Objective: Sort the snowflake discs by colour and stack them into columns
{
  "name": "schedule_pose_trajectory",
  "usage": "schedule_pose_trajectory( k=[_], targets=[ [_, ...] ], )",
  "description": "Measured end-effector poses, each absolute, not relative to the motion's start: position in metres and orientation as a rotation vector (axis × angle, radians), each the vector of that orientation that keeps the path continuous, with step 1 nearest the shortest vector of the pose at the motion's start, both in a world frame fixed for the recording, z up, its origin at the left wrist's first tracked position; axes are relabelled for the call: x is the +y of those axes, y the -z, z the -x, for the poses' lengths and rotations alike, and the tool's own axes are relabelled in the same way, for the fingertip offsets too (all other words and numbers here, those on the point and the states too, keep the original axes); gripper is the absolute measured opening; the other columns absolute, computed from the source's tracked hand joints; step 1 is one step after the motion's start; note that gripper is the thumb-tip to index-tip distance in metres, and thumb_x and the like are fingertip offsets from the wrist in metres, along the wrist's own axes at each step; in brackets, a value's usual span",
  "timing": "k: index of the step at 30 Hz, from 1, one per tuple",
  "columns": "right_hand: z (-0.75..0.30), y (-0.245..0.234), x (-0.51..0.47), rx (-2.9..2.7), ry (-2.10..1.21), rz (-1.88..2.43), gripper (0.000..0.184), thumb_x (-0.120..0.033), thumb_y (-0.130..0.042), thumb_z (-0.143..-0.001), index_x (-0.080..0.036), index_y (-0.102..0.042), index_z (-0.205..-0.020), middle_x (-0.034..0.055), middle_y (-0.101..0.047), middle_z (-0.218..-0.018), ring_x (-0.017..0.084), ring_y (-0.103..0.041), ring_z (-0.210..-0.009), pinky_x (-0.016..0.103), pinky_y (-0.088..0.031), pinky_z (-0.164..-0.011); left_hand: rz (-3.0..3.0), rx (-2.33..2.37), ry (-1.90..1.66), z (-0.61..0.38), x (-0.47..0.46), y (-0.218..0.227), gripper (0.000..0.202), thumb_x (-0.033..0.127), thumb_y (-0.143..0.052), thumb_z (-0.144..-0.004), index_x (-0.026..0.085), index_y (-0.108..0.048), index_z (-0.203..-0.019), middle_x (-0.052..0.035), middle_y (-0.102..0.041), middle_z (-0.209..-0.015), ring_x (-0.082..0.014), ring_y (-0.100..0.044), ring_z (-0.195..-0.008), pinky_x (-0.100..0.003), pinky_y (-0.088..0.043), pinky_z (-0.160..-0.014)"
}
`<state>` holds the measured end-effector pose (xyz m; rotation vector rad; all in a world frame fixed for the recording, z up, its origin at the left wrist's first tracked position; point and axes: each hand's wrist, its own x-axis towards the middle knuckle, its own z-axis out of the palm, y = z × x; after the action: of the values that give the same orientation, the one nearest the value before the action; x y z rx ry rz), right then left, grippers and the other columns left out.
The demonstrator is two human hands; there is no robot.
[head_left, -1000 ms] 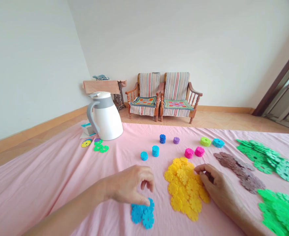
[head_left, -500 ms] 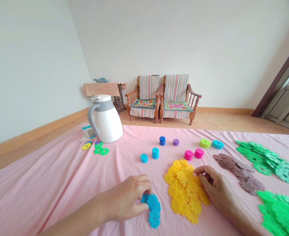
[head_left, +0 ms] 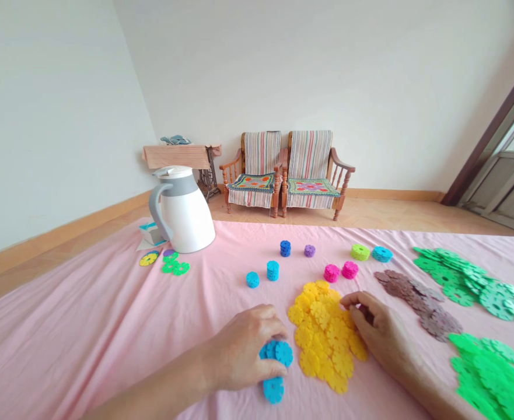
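My left hand [head_left: 245,349] grips a small stack of blue snowflake discs [head_left: 276,352] just above the pink cloth. One more blue disc [head_left: 273,389] lies flat below it. My right hand [head_left: 381,335] rests on the right edge of a yellow disc pile [head_left: 322,332], its fingers curled with a dark piece between them that I cannot make out. Short stacks stand further back: two light blue stacks [head_left: 273,270], a dark blue stack [head_left: 285,248], a purple stack [head_left: 310,250], two pink stacks [head_left: 341,271], a lime stack [head_left: 360,252] and a cyan stack [head_left: 382,254].
A white jug [head_left: 183,210] stands at the back left with a few loose discs [head_left: 171,264] beside it. Brown discs [head_left: 418,297] and green piles [head_left: 469,274] [head_left: 490,367] lie to the right. Two wooden chairs [head_left: 285,172] stand by the far wall.
My left hand gathered the loose blue discs into a stack and drew them right, toward the yellow pile. One blue disc stayed on the cloth. The right hand barely moved.
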<state>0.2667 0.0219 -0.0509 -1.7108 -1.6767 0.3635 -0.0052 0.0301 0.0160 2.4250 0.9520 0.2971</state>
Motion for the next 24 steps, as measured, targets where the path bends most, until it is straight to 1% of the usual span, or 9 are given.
schedule_pose_trajectory(
  k=[4,8,10,13,15,16,20,24],
  targets=[
    [-0.266,0.048,0.021,-1.677,-0.328,1.748,0.023,-0.024,-0.037,-0.077,-0.02,-0.059,-0.082,-0.0025,-0.053,-0.054,0.013,-0.044,-0.046,0.025,-0.03,-0.045,-2.421,0.954,-0.344,0.0,0.027,-0.007,0.018,0.02,-0.072,-0.066,0.02,-0.065,-0.083,0.0004,-0.056,-0.08,-0.0148,-0.054,-0.077,-0.023,-0.043,-0.069],
    [-0.267,0.051,0.021,-1.688,-0.302,1.729,0.023,-0.024,-0.038,-0.077,-0.02,-0.059,-0.082,-0.0045,-0.046,-0.049,0.013,-0.042,-0.044,0.025,-0.028,-0.044,-2.395,0.973,-0.402,0.0,0.025,-0.007,0.018,0.017,-0.07,-0.063,0.02,-0.064,-0.08,0.001,-0.057,-0.078,-0.0139,-0.053,-0.074,-0.022,-0.043,-0.066],
    [-0.268,0.053,0.021,-1.698,-0.296,1.725,0.022,-0.024,-0.038,-0.077,-0.021,-0.06,-0.082,-0.0048,-0.045,-0.048,0.013,-0.042,-0.044,0.024,-0.028,-0.044,-2.374,1.01,-0.471,0.003,0.032,-0.01,0.02,0.016,-0.069,-0.063,0.019,-0.064,-0.081,0.0009,-0.058,-0.079,-0.0141,-0.054,-0.074,-0.022,-0.043,-0.067],
    [-0.269,0.056,0.022,-1.697,-0.312,1.731,0.023,-0.024,-0.038,-0.078,-0.021,-0.06,-0.084,-0.0042,-0.048,-0.05,0.014,-0.044,-0.045,0.024,-0.029,-0.045,-2.346,1.149,-0.668,0.012,0.057,-0.017,0.018,0.017,-0.066,-0.066,0.018,-0.064,-0.084,-0.0006,-0.059,-0.08,-0.0151,-0.055,-0.076,-0.024,-0.044,-0.071],
    [-0.271,0.058,0.023,-1.691,-0.331,1.731,0.023,-0.024,-0.038,-0.079,-0.021,-0.06,-0.086,-0.0034,-0.051,-0.053,0.014,-0.045,-0.046,0.024,-0.031,-0.046,-2.32,1.243,-0.788,0.02,0.08,-0.02,0.019,0.019,-0.064,-0.068,0.018,-0.064,-0.087,-0.0015,-0.061,-0.085,-0.0144,-0.055,-0.074,-0.024,-0.044,-0.07],
    [-0.271,0.059,0.023,-1.692,-0.336,1.734,0.023,-0.025,-0.038,-0.079,-0.021,-0.06,-0.086,-0.0034,-0.051,-0.054,0.014,-0.045,-0.046,0.025,-0.031,-0.046,-2.306,1.302,-0.81,0.025,0.091,-0.021,0.018,0.02,-0.064,-0.068,0.018,-0.064,-0.086,-0.0014,-0.061,-0.084,-0.0144,-0.056,-0.072,-0.025,-0.044,-0.068],
    [-0.272,0.057,0.025,-1.717,-0.32,1.748,0.023,-0.026,-0.039,-0.078,-0.021,-0.061,-0.084,-0.0041,-0.049,-0.051,0.014,-0.045,-0.045,0.025,-0.031,-0.046,-2.29,1.381,-0.792,0.039,0.117,-0.017,0.02,0.027,-0.067,-0.068,0.017,-0.066,-0.085,-0.0012,-0.061,-0.08,-0.0145,-0.056,-0.069,-0.025,-0.044,-0.065],
    [-0.269,0.054,0.025,-1.705,-0.347,1.732,0.025,-0.025,-0.038,-0.076,-0.021,-0.062,-0.082,-0.0023,-0.054,-0.055,0.013,-0.046,-0.045,0.025,-0.031,-0.045,-2.325,1.366,-0.773,0.041,0.116,-0.008,0.019,0.027,-0.067,-0.068,0.019,-0.067,-0.085,-0.0005,-0.06,-0.08,-0.0147,-0.057,-0.07,-0.024,-0.044,-0.065]
  ],
)
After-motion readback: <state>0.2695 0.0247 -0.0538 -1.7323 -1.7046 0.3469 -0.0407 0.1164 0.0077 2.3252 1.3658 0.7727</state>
